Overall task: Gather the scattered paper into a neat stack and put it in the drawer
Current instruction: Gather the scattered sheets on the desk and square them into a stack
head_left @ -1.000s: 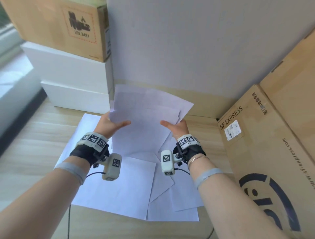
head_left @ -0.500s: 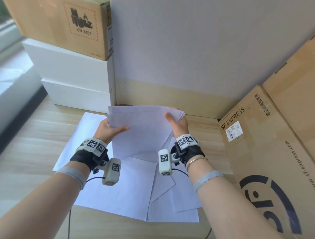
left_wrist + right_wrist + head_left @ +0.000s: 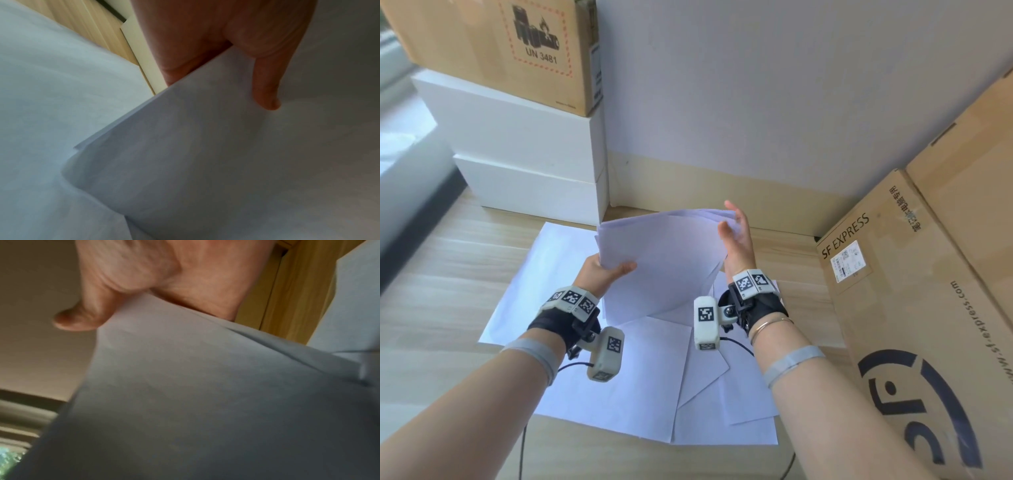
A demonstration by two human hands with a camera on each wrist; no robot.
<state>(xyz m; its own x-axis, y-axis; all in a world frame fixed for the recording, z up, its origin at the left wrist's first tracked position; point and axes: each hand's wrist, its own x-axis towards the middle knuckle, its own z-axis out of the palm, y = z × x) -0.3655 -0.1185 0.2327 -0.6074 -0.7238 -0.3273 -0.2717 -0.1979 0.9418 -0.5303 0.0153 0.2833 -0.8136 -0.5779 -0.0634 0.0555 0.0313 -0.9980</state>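
A bunch of white paper sheets (image 3: 664, 260) stands tilted up between my hands, its lower corner touching the loose sheets (image 3: 647, 383) that lie overlapping on the wooden surface. My left hand (image 3: 606, 274) pinches the bunch's left edge, thumb (image 3: 265, 81) on the near face and fingers behind. My right hand (image 3: 734, 236) is at the upper right corner with straight fingers, palm against the edge of the paper (image 3: 185, 386) and thumb (image 3: 82, 316) lying loose beside it. No drawer shows in any view.
A large SF Express cardboard box (image 3: 914, 308) leans close on the right. At the back left are stacked white boxes (image 3: 524, 154) with a brown UN 3481 carton (image 3: 517, 44) on top. The wall (image 3: 756, 102) is just behind the paper.
The fanned sheets have been drawn into a narrower, more even bunch. My right hand slid up the right edge and straightened its fingers; my left hand kept its hold.
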